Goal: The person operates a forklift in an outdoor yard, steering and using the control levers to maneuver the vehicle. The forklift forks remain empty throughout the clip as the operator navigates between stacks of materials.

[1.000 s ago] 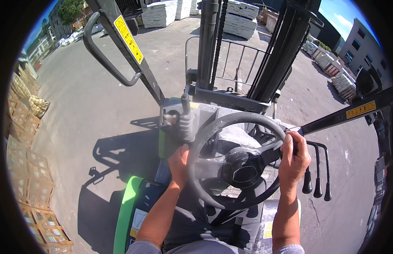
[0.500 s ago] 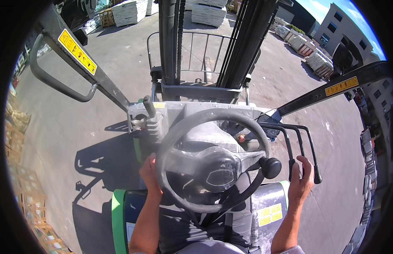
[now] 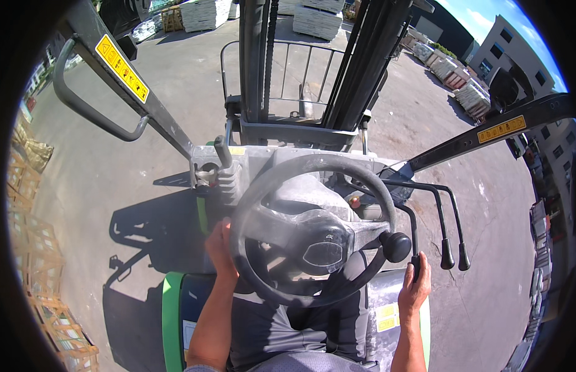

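The steering wheel (image 3: 312,229) sits just below the middle of the view, a dark ring wrapped in clear plastic film, with a round black spinner knob (image 3: 396,247) on its rim at about 4 o'clock. The left hand (image 3: 221,251) grips the rim at about 9 o'clock, fingers curled around it and out of sight behind the ring. The right hand (image 3: 415,286) is off the wheel, down at 4 o'clock from the hub, closed around the black knob of the nearest control lever (image 3: 415,245). 2 more levers (image 3: 452,235) with black handles stand just to the right of it, untouched.

Beyond the wheel at 12 o'clock rises the forklift mast (image 3: 312,68), with a wire load guard (image 3: 288,77) behind it. A grey grab handle (image 3: 89,105) and a pillar bearing a yellow warning label (image 3: 122,60) run toward 10 o'clock; a second pillar with a yellow label (image 3: 501,129) reaches toward 2 o'clock. The person's grey trousers (image 3: 281,328) fill the space at 6 o'clock, beside green bodywork (image 3: 171,322). Wooden pallets (image 3: 34,248) stack along 9 o'clock, and wrapped pallet loads (image 3: 204,13) stand at the far edge of the concrete yard (image 3: 114,173) near 11 o'clock.
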`<state>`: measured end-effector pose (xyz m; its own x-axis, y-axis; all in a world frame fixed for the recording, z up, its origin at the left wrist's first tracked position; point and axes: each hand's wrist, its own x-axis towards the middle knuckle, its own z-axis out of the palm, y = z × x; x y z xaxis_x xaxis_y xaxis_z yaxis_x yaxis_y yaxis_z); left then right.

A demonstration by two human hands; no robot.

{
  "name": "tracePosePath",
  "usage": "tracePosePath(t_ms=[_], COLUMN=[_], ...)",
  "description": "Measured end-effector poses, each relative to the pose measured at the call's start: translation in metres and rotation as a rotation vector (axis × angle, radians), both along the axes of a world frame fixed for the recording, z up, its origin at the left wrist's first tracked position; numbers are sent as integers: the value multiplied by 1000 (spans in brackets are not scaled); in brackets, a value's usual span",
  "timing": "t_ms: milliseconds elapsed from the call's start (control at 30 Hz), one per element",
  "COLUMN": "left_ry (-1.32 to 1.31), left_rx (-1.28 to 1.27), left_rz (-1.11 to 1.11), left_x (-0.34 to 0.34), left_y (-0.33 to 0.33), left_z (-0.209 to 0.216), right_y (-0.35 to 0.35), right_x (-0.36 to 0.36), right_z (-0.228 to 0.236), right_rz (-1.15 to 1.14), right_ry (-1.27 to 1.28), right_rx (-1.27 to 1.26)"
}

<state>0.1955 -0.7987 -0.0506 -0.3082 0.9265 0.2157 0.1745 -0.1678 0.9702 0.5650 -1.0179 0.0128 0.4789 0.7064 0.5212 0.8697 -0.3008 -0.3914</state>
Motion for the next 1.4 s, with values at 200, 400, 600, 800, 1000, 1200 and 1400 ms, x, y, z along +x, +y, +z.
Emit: tracePosePath(t_ms=[200, 400, 600, 800, 1000, 1200, 1400], left_ry=[-173, 128, 182, 206, 149, 155, 171], left_rx=[-123, 140, 149, 192, 164, 2, 142], left_rz=[-23, 120, 133, 147, 156, 111, 68], left_x=[10, 18, 25, 26, 31, 32, 25], left_y=[-12, -16, -19, -22, -21, -8, -9], left_z=[21, 33, 28, 33, 40, 40, 50], right_y=[33, 71, 85, 85, 97, 133, 156], right_x=[2, -65, -73, -39, -41, -61, -70], right_z=[64, 108, 117, 87, 97, 115, 144], right_rz=[16, 442, 138, 258, 289, 279, 402], right_ry=[-177, -112, 99, -404, -523, 295, 245], right_rx=[258, 177, 46, 154, 277, 415, 448])
